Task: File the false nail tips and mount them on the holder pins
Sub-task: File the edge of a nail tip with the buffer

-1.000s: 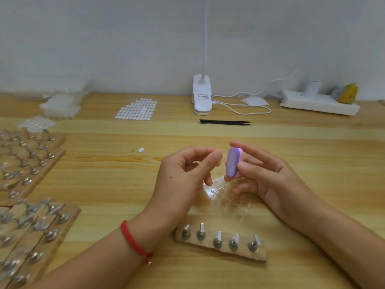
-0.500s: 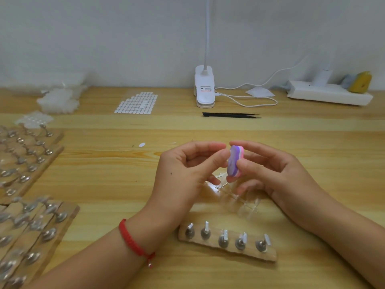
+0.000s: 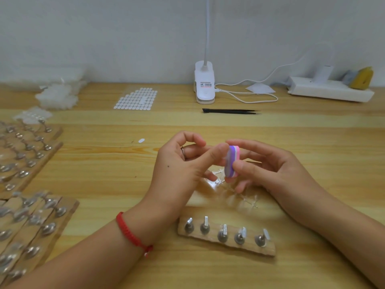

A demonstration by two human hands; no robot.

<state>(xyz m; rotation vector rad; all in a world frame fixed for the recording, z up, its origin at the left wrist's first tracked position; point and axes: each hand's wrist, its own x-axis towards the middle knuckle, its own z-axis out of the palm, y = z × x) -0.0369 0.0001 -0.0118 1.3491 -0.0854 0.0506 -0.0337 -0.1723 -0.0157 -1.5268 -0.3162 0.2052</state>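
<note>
Both hands are pushed together now. The file block [image 3: 232, 161] is pinched by the right hand [image 3: 270, 170]; the left hand [image 3: 177, 172] grip cannot be told. Filing seems begun.

**Along the back of the bench**

A white clip-on lamp [image 3: 204, 86] stands against the pale grey wall [image 3: 104, 38], its thin neck rising out of view. A white cable [image 3: 250, 94] loops from it across the light pine tabletop [image 3: 104, 159], past a small flat white card [image 3: 260, 88]. Black pointed tweezers [image 3: 231, 111] lie just in front of the lamp. Far right sits a long white power strip [image 3: 329, 93] with a white plug [image 3: 324, 74] in it, and beside that a yellow lump [image 3: 362, 78], possibly a sponge.
</note>
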